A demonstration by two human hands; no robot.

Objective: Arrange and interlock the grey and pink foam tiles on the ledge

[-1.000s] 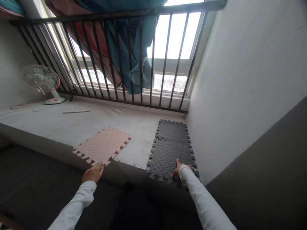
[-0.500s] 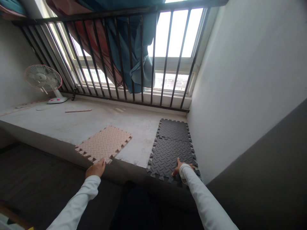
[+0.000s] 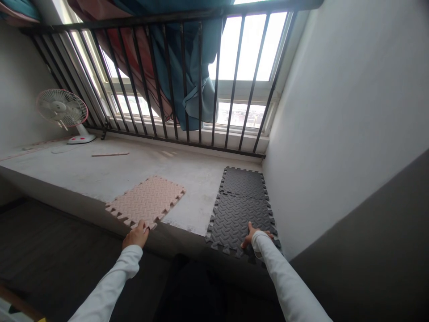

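A pink foam mat tile point(image 3: 147, 199) with toothed edges lies askew on the pale ledge, its near corner at the ledge's front edge. My left hand point(image 3: 136, 235) pinches that near corner. To the right, two black foam mat tiles point(image 3: 239, 214) are joined front to back beside the wall, the nearer one reaching slightly past the ledge edge. Fingers spread, my right hand point(image 3: 254, 235) rests on the front part of the nearer black tile. My sleeve hides some of that tile's front right corner.
A white and pink fan point(image 3: 63, 109) stands on the ledge point(image 3: 197, 179) at the far left. A thin strip point(image 3: 110, 154) lies nearby. Dark railings point(image 3: 172, 82) run along the back before a window and curtains point(image 3: 197, 89). A white wall point(image 3: 335, 112) bounds the right side.
Nearly everything stays as it was. The view has shifted very slightly; both hands keep their places on the pink and black tiles.
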